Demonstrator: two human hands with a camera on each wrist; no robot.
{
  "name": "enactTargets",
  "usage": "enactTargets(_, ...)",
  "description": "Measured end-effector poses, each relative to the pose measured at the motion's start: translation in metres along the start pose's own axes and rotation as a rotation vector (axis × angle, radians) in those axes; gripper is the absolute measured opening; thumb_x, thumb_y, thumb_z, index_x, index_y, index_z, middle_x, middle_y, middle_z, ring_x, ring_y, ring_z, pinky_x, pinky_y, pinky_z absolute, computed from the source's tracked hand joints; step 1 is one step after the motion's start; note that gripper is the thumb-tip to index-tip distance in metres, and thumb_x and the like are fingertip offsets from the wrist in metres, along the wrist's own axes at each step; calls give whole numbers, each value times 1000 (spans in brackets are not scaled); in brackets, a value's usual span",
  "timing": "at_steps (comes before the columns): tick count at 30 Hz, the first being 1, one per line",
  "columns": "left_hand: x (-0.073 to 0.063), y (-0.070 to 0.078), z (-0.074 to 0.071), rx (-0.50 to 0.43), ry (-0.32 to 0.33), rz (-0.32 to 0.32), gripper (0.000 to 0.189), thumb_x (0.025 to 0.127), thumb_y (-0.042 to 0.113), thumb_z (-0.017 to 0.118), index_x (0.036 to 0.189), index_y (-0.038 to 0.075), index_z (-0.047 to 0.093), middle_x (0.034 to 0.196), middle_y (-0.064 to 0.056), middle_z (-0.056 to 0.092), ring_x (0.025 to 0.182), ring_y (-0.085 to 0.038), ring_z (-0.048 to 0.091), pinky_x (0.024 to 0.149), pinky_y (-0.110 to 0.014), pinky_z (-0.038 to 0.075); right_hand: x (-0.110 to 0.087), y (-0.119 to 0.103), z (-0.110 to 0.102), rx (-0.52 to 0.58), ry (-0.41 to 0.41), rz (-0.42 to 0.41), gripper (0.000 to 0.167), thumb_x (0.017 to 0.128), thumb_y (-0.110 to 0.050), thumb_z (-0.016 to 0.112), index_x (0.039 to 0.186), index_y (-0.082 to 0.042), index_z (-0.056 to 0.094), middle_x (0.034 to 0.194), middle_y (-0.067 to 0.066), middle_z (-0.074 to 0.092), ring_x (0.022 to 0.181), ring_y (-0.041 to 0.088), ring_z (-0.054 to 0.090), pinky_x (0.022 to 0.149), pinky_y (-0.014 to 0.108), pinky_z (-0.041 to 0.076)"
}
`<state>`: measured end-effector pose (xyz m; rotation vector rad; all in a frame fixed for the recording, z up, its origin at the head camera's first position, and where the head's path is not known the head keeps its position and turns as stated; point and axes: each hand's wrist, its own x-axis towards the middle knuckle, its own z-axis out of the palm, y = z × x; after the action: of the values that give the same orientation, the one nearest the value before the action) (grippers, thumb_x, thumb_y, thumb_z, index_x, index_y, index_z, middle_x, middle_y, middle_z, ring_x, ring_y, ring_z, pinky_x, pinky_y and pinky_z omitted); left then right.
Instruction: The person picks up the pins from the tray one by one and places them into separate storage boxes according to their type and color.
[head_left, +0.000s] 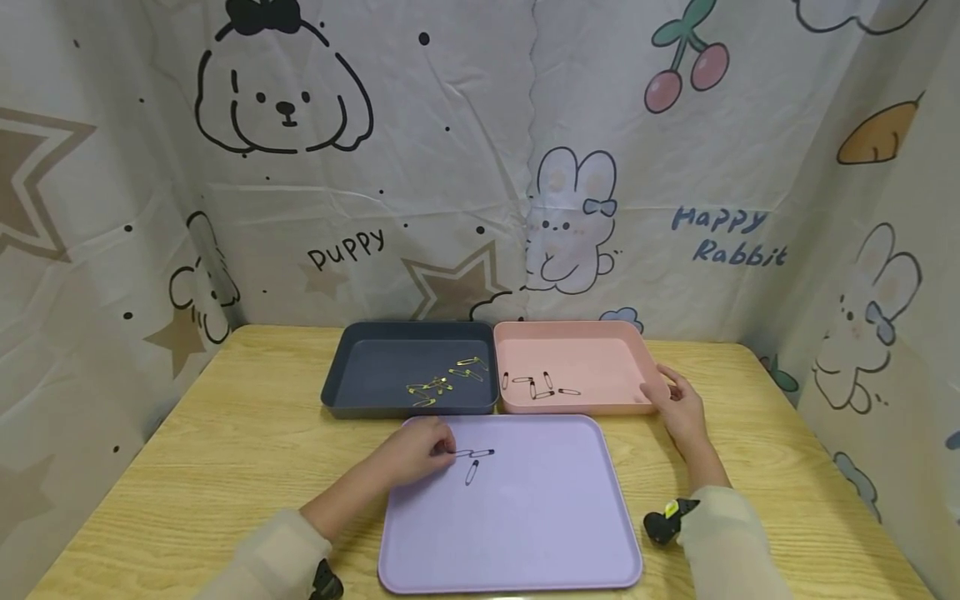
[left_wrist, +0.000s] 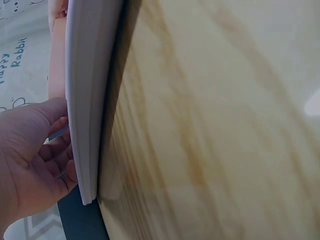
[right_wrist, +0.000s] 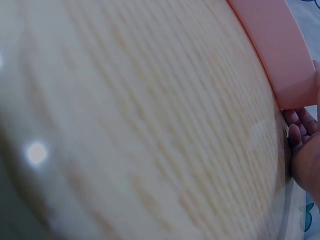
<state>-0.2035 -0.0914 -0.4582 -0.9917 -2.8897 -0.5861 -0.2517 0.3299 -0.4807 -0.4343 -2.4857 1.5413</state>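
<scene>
My left hand (head_left: 420, 452) is over the upper left of a lilac tray (head_left: 525, 517), its curled fingertips right at the end of a dark safety pin (head_left: 462, 454); I cannot tell whether they pinch it. Beside that pin lies a second safety pin (head_left: 483, 453), and a third safety pin (head_left: 472, 472) is just below. In the left wrist view, the tray edge (left_wrist: 87, 100) hides the fingertips. My right hand (head_left: 681, 410) grips the right front corner of a pink tray (head_left: 600, 354), thumb over the rim and fingers outside, below the wall (right_wrist: 285, 65).
Several dark safety pins (head_left: 543, 395) lie in the pink tray. Left of it, touching, stands a dark blue tray (head_left: 382, 367) with several yellow safety pins (head_left: 435, 385). All trays sit on a wooden table (head_left: 262, 400), with a printed curtain (head_left: 450, 167) behind.
</scene>
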Motion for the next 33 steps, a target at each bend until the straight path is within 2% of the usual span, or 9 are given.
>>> enactTargets(5, 3, 2, 1, -18, -13, -18, 8, 81, 18, 68, 76, 15, 64, 72, 8, 51, 69, -6, 45, 68, -23, 42, 0, -1, -1, 3, 1, 4, 66, 88, -42, 60, 145, -17, 35, 130, 14, 41, 107, 15, 39, 71, 9, 35)
enactTargets(11, 4, 3, 0, -119, -54, -76, 10, 78, 10, 65, 70, 12, 60, 67, 6, 50, 63, -6, 43, 60, -21, 38, -1, -1, -1, -7, -10, -1, 66, 90, -41, 59, 145, -17, 34, 133, 16, 40, 111, 18, 39, 72, 10, 34)
enactTargets(19, 7, 6, -4, -167, -82, -105, 8, 75, 7, 61, 69, 12, 58, 66, 6, 49, 62, -7, 44, 58, -21, 38, 1, 3, -1, -8, -6, -4, 66, 89, -41, 59, 145, -17, 34, 131, 15, 42, 110, 17, 39, 73, 11, 34)
enactTargets(24, 17, 10, -16, -211, -97, -145, 6, 77, 9, 61, 72, 11, 58, 71, 3, 51, 65, -9, 46, 59, -22, 39, 0, 2, -1, -10, -10, -4, 67, 89, -42, 59, 145, -17, 34, 131, 15, 42, 109, 17, 39, 74, 12, 35)
enactTargets(33, 44, 16, -34, -285, -80, -151, 4, 81, 10, 60, 78, 8, 60, 73, 1, 54, 67, -10, 48, 62, -23, 41, -1, 1, -1, -4, -7, -4, 65, 90, -40, 60, 145, -17, 35, 127, 14, 43, 105, 16, 39, 71, 11, 35)
